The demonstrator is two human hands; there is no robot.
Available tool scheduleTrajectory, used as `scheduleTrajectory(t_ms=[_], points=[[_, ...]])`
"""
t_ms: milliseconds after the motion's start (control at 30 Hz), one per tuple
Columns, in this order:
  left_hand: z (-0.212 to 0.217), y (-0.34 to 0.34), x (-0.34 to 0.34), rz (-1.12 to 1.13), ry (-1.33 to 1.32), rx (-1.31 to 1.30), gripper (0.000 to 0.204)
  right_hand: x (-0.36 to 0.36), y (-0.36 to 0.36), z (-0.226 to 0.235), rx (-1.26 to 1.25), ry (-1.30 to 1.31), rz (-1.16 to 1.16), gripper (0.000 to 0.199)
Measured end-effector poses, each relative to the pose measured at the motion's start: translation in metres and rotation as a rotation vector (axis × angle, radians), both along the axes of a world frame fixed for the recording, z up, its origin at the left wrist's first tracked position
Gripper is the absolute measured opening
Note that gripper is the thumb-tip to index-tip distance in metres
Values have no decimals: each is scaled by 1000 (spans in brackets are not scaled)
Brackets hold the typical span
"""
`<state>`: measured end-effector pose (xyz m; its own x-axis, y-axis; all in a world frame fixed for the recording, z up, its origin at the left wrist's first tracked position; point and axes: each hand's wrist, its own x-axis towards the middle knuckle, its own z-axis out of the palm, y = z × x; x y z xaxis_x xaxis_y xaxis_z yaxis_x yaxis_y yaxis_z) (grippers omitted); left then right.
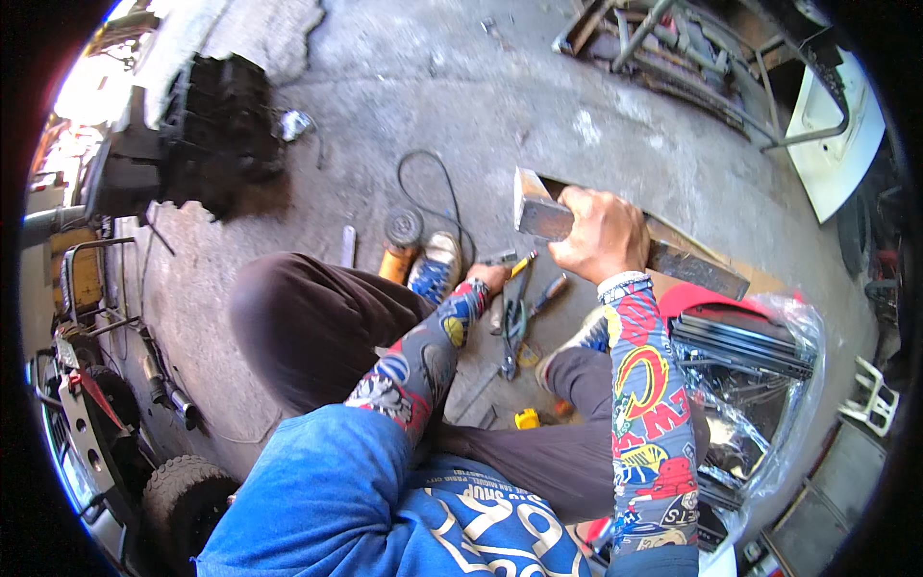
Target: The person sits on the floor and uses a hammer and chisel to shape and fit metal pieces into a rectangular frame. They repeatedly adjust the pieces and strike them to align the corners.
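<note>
My right hand point(604, 231) is closed around a long, worn metal channel bar point(697, 267), held raised and slanting across the right of the head view. My left hand point(492, 277) is low between my feet, fingers curled on a slim yellow tool with a dark tip point(524, 263); its exact kind is unclear. A small grey metal piece point(500, 257) shows beside those fingers. Just below lie locking pliers point(514, 327) and a screwdriver point(552, 290). Left of my shoe stands an orange angle grinder point(396, 264), its disc point(404, 227) upward.
A flat metal strip point(348, 246) lies on the concrete floor. A black cord point(437, 163) loops behind the grinder. A yellow tape measure point(527, 418) sits between my legs. Plastic-wrapped black parts point(740, 346) lie at right, a large black part point(221, 135) at far left, a metal frame point(673, 58) at far right.
</note>
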<state>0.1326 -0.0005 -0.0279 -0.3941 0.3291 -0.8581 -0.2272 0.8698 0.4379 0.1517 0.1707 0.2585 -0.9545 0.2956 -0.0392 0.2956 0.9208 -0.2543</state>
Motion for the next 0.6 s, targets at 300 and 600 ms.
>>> scheduleTrajectory(t_ms=[300, 600], points=[[291, -72, -49, 785, -246, 744, 15, 1, -7, 20, -8, -87, -88, 33], [455, -199, -24, 426, -78, 1244, 16, 39, -23, 11, -55, -241, -14, 40]])
